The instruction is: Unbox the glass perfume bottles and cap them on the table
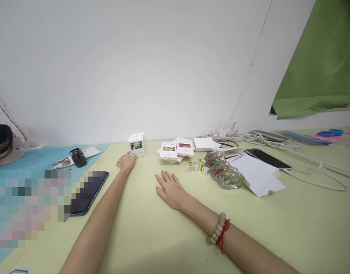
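Two hands in my feed, both bare, both on the pale green table (pixel 140 232).

1. Left hand (pixel 126 161): reached far forward, fingers loosely spread and holding nothing. The fingertips touch the lower left corner of the small white box (pixel 137 146). I cannot tell whether the thumb is also on it.
2. Small white box: upright, flower picture facing me, just beyond the left hand's fingertips. A second box seems to stand behind it, mostly hidden.
3. Right hand (pixel 170 188): flat, palm down, fingers wide, empty. A beaded bracelet (pixel 219 228) with red thread sits on its wrist.
4. Flat white packets (pixel 175 150): a loose pile just beyond the right hand, overlapping; I cannot make out how many.
5. Small metal caps (pixel 197 166): gold and silver, clustered to the right of the right hand's fingertips, too small to count.
6. Clear wrapped bundle (pixel 224 171): just right of the caps, glassy, with its contents indistinct.
7. White sheets (pixel 259 175) and dark phone (pixel 267 158): further right of the bundle, the phone partly on the sheets.
8. Cables (pixel 306 167): far right of the right hand, running to a power strip (pixel 224 133) by the wall.
9. Dark tablet (pixel 87 192): left of the left forearm, its near end lost in a pixelated patch.
10. Black jar (pixel 78 157): left of the left hand, on a blue mat (pixel 46 160).
11. Another person (pixel 2 144): at the far left, cut off by the frame edge.
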`<state>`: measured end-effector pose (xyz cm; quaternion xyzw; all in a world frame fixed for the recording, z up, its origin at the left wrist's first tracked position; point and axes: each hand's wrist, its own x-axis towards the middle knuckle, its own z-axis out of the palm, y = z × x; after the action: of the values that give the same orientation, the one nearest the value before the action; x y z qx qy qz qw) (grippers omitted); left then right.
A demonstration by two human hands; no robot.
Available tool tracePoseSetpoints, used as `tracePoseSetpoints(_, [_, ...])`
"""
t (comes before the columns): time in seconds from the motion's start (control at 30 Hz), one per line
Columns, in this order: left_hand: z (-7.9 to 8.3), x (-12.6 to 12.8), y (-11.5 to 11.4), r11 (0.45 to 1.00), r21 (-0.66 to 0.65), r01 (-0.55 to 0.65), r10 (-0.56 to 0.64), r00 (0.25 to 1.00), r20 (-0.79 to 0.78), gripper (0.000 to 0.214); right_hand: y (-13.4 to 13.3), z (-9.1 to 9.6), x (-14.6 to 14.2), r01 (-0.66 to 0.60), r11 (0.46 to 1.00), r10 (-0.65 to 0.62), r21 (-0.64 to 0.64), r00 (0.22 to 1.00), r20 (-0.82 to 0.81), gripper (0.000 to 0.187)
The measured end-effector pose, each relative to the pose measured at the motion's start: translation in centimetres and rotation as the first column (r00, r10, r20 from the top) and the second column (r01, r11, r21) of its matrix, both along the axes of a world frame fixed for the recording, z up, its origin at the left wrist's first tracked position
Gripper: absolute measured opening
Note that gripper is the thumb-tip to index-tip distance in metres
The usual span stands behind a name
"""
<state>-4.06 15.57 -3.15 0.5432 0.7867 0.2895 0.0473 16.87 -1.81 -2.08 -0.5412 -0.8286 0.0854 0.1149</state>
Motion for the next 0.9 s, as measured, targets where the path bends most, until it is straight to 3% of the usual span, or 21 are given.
tracePoseSetpoints(0.23, [0.1,-0.1,-1.1,0.998,0.048,0.051,-0.051,0.999,-0.004,0.051,0.0,0.0,-0.1,-0.002,1.000,0.002,0.012,1.000,-0.012,0.057])
tracePoseSetpoints(0.37, [0.3,1.1,-2.8,0.982,0.109,0.155,-0.130,0.969,-0.211,0.052,0.0,-0.1,-0.1,-0.003,1.000,0.003,0.007,1.000,-0.016,0.057])
tracePoseSetpoints(0.5, [0.8,2.1,-4.0,0.943,0.176,0.283,-0.197,0.899,-0.390,0.047,0.2,0.1,0.3,-0.022,1.000,0.021,-0.009,0.999,-0.033,0.057])
tracePoseSetpoints(0.73, [1.4,2.6,-5.3,0.891,0.142,0.431,-0.344,0.846,-0.407,0.044,0.9,0.4,0.9,-0.042,0.999,0.042,0.008,0.997,-0.071,0.061])
tracePoseSetpoints(0.9, [1.6,3.1,-7.0,0.788,0.144,0.598,-0.476,0.740,-0.475,0.037,1.1,0.5,1.1,-0.016,0.999,0.024,0.044,0.984,-0.176,0.072])
